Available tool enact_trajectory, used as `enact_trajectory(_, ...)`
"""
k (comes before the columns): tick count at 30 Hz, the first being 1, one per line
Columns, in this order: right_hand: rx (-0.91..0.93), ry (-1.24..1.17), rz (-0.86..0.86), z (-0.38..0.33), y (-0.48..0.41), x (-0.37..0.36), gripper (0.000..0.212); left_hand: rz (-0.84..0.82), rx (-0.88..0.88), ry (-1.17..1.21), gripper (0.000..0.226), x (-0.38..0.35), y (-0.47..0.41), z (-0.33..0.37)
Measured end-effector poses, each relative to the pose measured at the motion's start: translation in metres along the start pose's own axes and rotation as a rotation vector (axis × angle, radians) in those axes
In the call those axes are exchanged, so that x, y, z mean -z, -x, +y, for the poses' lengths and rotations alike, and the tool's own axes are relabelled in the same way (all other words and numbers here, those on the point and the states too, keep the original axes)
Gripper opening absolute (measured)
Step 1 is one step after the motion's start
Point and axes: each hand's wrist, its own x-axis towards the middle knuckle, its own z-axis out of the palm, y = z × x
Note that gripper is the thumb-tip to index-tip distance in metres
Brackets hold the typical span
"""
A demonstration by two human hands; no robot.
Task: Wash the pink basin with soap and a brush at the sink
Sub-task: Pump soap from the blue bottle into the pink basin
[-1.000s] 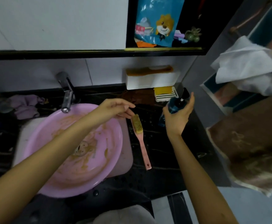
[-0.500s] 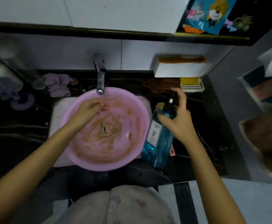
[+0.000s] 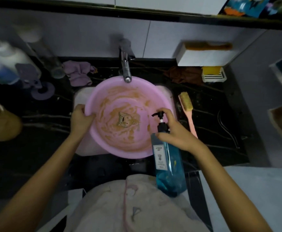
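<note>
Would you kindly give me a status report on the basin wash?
Left hand grips pink basin rim. Right hand holds soap bottle, finger on pump. Brush lies on counter, untouched.

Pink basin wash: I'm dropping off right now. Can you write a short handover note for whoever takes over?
Left hand grips the left rim of the pink basin, which sits in the sink under the tap.
Right hand holds the blue soap bottle by its neck, fingers over the pump head, nozzle aimed over the basin.
Brush lies on the counter right of the basin, untouched.
Done: basin placed, soap fetched. No soap or running water shows in the basin.
Left: pump soap, scrub off the brown smears with the brush, rinse.
</note>
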Motion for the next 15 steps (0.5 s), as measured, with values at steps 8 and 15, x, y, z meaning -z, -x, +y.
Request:
enact_trajectory(8, -0.118, 0.057, -0.020, 0.010, 0.001, -0.017, 0.056, 0.155, -0.104, 0.262, 0.030, 0.006, 0.025, 0.029)
enact_trajectory(15, -0.188, 0.010, 0.008, 0.022, -0.005, -0.034, 0.047, 0.177, -0.130, 0.222, 0.030, 0.008, 0.027, 0.031)
